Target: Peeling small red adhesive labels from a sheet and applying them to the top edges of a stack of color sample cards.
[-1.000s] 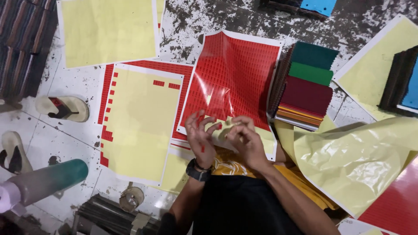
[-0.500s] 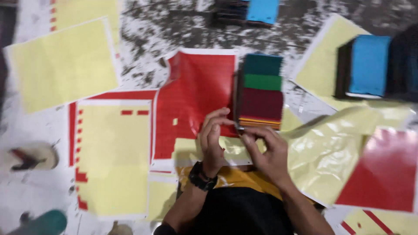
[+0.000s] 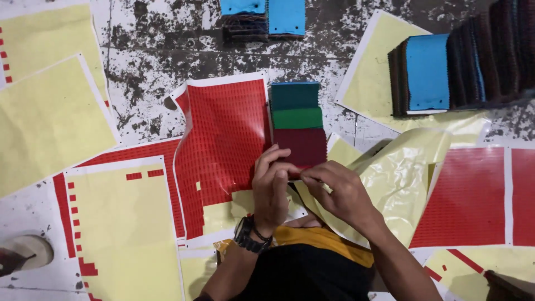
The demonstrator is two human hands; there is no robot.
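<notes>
A fanned stack of fabric swatches (image 3: 298,125) lies on the worn floor, showing three colours from top to bottom: teal, green and maroon. Both hands meet at the maroon swatch's lower edge. The left hand (image 3: 271,187), a dark watch (image 3: 246,234) on its wrist, curls its fingers together over that edge. The right hand (image 3: 340,192) brings thumb and fingertips together in a pinch just beside it; whether something small sits in the pinch cannot be told.

Just left of the stack lies a red sticker sheet (image 3: 225,139), covered in rows of small labels, its upper left corner curling. Nearer the person's left side lies a pale yellow backing sheet (image 3: 120,223) with few red labels remaining. Crumpled yellow film (image 3: 404,173) spreads at the person's right, and beyond it another red sheet (image 3: 465,195). Two further swatch piles with blue tops sit farther off: one at the top edge (image 3: 287,15), one at upper right (image 3: 428,72). A sandal (image 3: 22,253) shows at lower left.
</notes>
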